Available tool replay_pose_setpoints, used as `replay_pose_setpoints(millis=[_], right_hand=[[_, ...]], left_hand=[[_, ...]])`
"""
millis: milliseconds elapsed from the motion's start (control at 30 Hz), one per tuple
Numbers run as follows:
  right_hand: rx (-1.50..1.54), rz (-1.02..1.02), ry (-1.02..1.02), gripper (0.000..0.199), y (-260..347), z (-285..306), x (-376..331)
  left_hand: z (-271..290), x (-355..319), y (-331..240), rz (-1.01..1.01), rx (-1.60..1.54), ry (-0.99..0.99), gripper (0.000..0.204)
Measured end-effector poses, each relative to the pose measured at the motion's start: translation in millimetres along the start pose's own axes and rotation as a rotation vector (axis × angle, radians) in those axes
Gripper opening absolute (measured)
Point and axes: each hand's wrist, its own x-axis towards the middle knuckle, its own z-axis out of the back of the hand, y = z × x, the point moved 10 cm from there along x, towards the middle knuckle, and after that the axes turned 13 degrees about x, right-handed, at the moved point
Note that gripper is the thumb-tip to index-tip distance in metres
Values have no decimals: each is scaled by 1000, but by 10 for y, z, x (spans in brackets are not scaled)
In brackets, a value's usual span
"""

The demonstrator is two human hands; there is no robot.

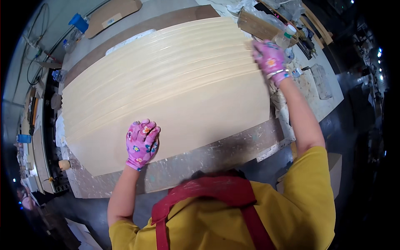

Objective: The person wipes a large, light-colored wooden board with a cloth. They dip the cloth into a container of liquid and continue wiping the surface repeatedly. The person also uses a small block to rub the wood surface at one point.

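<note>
- Pale wood veneer sheets [175, 83] lie in a fanned stack across the middle of your workbench [208, 160], their long axis running from about 8 o'clock to 2 o'clock in the view.
- Your left hand [141, 143], in a pink flowered glove, rests on the top sheet near its lower edge at roughly 7 o'clock; the fingers are curled in and pressed down, with nothing gripped inside them that shows.
- Your right hand [270, 57], gloved the same way, is stretched out to the far right corner of the stack at about 2 o'clock; the fingers bend over the sheet edges there, but you cannot tell from this angle whether they pinch a sheet or only press on it.
- From your left hand the stack spreads away up and to the right, so the left hand is the nearer one to your body and the right reaches the far end.
- Count: two gloved hands, one stack of many thin sheets (the stepped edges are too fine to number), one darker board [125, 41] showing under the stack's far side.
- Just beyond your right hand stands one clear plastic bottle [285, 37] with a green-and-white cap.
- At 11 o'clock a blue-topped bottle [77, 26] sits beside one curved wooden panel [114, 14].
</note>
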Motion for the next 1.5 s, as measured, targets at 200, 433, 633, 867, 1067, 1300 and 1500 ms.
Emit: replay_pose_setpoints(millis=[200, 433, 633, 867, 1067, 1300, 1500], right_hand=[[-50, 307, -42, 37, 533, -46, -225], [-144, -3, -58, 32, -101, 216, -205], [195, 580, -126, 38, 2430, -771, -663], [286, 350, -66, 29, 1776, -664, -382], [43, 128, -170, 35, 969, -195, -199], [5, 316, 19, 37, 1566, -626, -731], [-121, 69, -229, 33, 553, 100, -732]], left_hand=[[22, -34, 11, 19, 3, 1, 32], [37, -38, 5, -9, 22, -48, 31], [49, -5, 2, -3, -6, -20, 28], [73, -36, 18, 8, -10, -33, 29], [95, 0, 2, 13, -28, -63, 29], [65, -87, 45, 27, -17, -45, 31], [79, -12, -25, 1, -4, -59, 30]])
